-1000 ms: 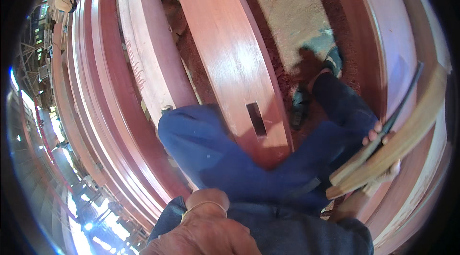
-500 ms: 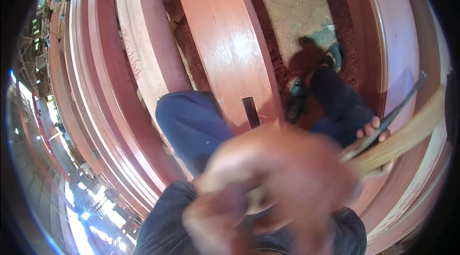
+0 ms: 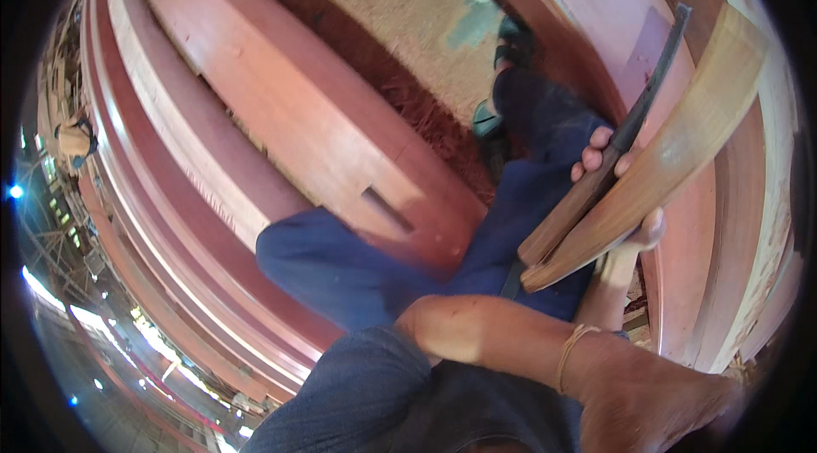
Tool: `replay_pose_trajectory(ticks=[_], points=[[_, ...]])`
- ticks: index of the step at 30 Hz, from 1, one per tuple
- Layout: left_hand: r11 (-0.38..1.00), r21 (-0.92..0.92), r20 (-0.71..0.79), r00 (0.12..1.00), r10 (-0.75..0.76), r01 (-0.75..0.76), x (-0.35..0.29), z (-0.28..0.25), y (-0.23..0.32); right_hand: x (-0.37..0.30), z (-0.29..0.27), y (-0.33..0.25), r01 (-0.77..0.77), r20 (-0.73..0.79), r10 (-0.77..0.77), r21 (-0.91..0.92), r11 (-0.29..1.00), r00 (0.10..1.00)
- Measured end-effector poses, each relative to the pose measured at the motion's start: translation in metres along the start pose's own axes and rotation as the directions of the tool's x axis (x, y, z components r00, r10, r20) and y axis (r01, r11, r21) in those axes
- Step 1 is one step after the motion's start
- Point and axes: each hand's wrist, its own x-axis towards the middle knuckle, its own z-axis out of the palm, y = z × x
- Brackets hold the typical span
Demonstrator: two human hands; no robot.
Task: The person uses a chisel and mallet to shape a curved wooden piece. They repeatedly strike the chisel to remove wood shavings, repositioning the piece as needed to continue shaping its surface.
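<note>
My right hand [image 3: 628,165] grips a chisel [image 3: 654,83] and a pale, curved wooden bat [image 3: 681,155] side by side. The chisel's dark blade points up and away; its brown wooden handle lies toward me. Across my body reaches my left arm, with a thin band at the wrist. My left hand [image 3: 659,389] is at the lower right, back upward, its fingers hidden from view. Between my blue-trousered legs lies a reddish timber beam [image 3: 315,121] with a narrow rectangular slot [image 3: 387,209] cut in its top.
Several long timber beams [image 3: 162,113] run along my left. More reddish timbers [image 3: 587,2] lie to my right. A concrete floor strip [image 3: 374,11] with reddish shavings [image 3: 425,117] lies ahead. Another person [image 3: 77,140] is far left.
My left hand has swung from the centre to the lower right. The chisel and wooden bat have turned more upright in my right hand. The view has rotated, so the slotted beam appears slanted.
</note>
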Motion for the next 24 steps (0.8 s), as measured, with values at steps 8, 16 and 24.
replay_pose_trajectory(ticks=[8, 16, 24], points=[[0.762, 0.648, -0.239, 0.952, 0.190, 0.010, -0.007, -0.005, 0.038, 0.006, -0.002, 0.001, 0.080, 0.013, -0.080, 0.046, 0.996, 0.997], [0.377, 0.919, -0.219, 0.947, 0.235, 0.119, -0.039, 0.053, -0.023, 0.002, -0.015, 0.011, 0.090, 0.012, -0.089, -0.064, 0.994, 0.996], [-0.098, 0.964, -0.158, 0.827, 0.540, 0.249, -0.056, 0.050, -0.110, -0.028, -0.044, 0.012, 0.045, 0.063, -0.052, 0.094, 0.995, 0.997]])
